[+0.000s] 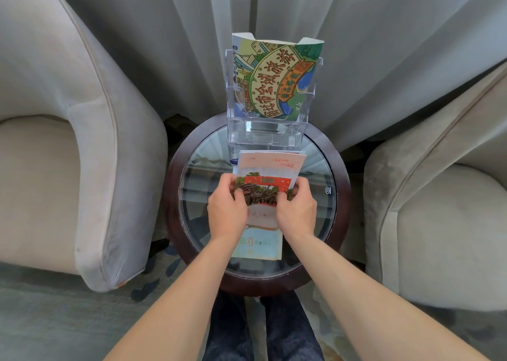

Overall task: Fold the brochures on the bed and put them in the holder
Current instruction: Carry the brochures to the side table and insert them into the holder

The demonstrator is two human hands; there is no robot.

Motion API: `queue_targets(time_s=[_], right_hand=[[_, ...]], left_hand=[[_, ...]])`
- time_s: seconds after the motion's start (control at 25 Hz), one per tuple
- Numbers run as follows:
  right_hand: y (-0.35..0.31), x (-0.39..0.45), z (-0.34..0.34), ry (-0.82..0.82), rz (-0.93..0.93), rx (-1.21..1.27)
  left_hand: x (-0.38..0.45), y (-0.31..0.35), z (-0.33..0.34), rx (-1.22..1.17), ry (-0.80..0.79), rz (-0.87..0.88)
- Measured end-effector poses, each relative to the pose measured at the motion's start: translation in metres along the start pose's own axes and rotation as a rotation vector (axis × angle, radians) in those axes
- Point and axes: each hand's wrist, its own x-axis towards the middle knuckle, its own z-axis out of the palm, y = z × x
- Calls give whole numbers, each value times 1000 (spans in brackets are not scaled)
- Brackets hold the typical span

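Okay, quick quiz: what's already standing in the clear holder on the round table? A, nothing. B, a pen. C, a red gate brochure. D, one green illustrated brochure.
D: a green illustrated brochure stands upright in the back pocket of the clear holder.

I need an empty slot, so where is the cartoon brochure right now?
The cartoon brochure stands in the rear tier of the clear holder, at the far edge of the round table.

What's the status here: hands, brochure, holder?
Both hands pinching the red-gate photo brochure over round glass table. Clear acrylic holder has one green cartoon brochure. Path clear.
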Motion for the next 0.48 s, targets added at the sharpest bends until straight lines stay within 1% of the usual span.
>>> queue_targets(time_s=[0.12,0.2,0.48], right_hand=[[-23,-3,-5,73,-121,28],[-31,-6,-7,105,-154,49],[-10,-17,5,114,-99,37]], left_hand=[[7,17,-10,-63,68,46],[8,23,-15,-106,105,37],[6,3,-15,-97,81,-35]])
